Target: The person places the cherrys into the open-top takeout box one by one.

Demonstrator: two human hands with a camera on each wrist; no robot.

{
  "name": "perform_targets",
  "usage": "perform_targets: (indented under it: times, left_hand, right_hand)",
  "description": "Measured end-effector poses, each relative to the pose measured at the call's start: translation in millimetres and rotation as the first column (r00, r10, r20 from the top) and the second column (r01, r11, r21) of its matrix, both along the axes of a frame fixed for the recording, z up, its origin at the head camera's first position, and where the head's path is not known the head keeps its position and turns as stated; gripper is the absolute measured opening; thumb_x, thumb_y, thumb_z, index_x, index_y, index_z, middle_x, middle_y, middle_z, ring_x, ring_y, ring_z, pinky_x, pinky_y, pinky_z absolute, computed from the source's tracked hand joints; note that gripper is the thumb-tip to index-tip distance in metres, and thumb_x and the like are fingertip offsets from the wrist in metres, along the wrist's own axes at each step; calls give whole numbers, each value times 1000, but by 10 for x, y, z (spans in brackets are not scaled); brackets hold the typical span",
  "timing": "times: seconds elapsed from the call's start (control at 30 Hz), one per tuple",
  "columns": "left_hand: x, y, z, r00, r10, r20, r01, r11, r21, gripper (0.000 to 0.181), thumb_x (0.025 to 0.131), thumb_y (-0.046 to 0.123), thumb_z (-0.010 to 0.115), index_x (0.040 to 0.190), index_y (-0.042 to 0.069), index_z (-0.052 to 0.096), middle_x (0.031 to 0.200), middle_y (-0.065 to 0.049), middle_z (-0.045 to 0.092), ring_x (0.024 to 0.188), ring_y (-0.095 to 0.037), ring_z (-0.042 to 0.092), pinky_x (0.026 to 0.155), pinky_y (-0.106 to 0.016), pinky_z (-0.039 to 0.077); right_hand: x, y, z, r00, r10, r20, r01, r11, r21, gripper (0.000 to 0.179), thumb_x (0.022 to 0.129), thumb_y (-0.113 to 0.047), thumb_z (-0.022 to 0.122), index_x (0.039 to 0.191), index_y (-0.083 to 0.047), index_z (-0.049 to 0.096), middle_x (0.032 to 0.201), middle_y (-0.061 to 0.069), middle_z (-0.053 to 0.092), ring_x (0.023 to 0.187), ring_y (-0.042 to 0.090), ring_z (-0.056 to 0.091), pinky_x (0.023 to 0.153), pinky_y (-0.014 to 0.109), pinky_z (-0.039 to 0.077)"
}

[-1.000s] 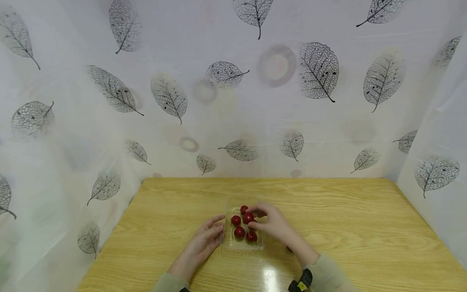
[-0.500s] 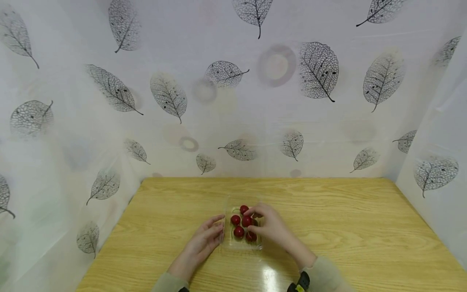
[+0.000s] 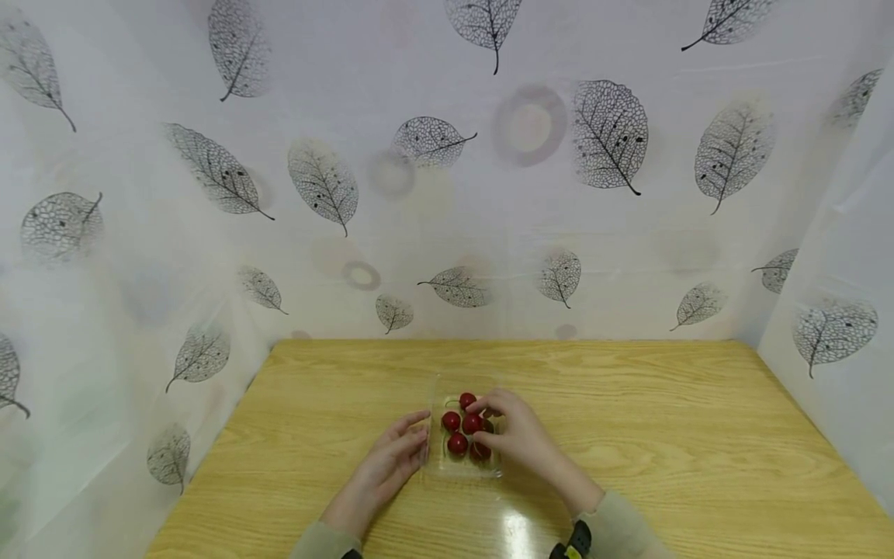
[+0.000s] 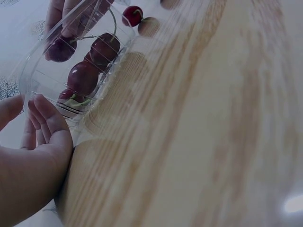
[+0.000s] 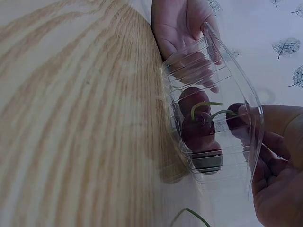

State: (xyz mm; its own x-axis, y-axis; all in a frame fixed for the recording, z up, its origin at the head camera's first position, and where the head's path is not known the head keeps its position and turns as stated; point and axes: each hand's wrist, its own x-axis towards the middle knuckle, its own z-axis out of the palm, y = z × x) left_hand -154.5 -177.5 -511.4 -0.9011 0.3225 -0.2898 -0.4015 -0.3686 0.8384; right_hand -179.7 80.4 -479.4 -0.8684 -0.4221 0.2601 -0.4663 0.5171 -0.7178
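A clear plastic box (image 3: pixel 436 466) with several dark red cherries (image 3: pixel 457 444) inside stands on the wooden table. My right hand (image 3: pixel 520 435) reaches over its right side and pinches one cherry (image 3: pixel 472 423) between thumb and fingers, among the others. That pinched cherry (image 5: pixel 235 116) shows inside the box wall in the right wrist view, with a green stem. At the box's left side, my left hand (image 3: pixel 391 462) rests its fingertips on the wall, fingers loosely bent. In the left wrist view, a loose cherry (image 4: pixel 132 15) lies on the table outside the box.
The light wooden table (image 3: pixel 335 388) extends around the box. A white curtain (image 3: pixel 447 217) with leaf prints hangs behind and at both sides. A green stem (image 5: pixel 189 210) shows at the bottom of the right wrist view.
My right hand has shifted slightly left with the pinched cherry, then stayed nearly still. The loose cherry beside my right forearm has become hidden in the head view. My left hand has not moved.
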Motion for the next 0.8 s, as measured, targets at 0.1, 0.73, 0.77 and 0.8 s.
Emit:
perform_targets:
  times: [0.1, 0.73, 0.77, 0.8]
  left_hand:
    - [-5, 0, -6, 1000, -1, -2, 1, 1000, 0, 49, 111, 5, 51, 157, 2, 37, 117, 7, 60, 100, -1, 61, 91, -17, 53]
    - [9, 4, 9, 1000, -7, -16, 7, 1000, -2, 50, 110, 4, 52, 157, 1, 37, 113, 9, 60, 98, -1, 61, 90, -17, 53]
    - [9, 4, 13, 1000, -8, -15, 8, 1000, 0, 50, 110, 4, 52, 157, 1, 37, 114, 9, 60, 98, -1, 61, 90, -17, 53]
    - [9, 3, 13, 1000, -9, -14, 9, 1000, -1, 50, 110, 4, 51, 158, 1, 36, 113, 9, 60, 97, -1, 61, 90, -17, 53]
  right_hand:
    - [2, -4, 4, 1000, 0, -4, 0, 1000, 8, 35, 82, -6, 87, 116, -9, 76, 109, 2, 73, 100, 21, 68, 94, 34, 58]
    - [4, 7, 10, 1000, 9, 12, -9, 1000, -21, 33, 85, -4, 84, 117, -6, 76, 115, 6, 75, 106, 27, 69, 99, 44, 58]
    - [2, 13, 9, 1000, 10, 17, -10, 999, -34, 32, 85, -4, 84, 116, -6, 76, 114, 6, 75, 105, 27, 69, 98, 43, 59]
    - [-1, 19, 6, 1000, 11, 24, -10, 999, -44, 31, 86, -4, 84, 116, -6, 76, 114, 7, 75, 105, 27, 69, 97, 41, 59]
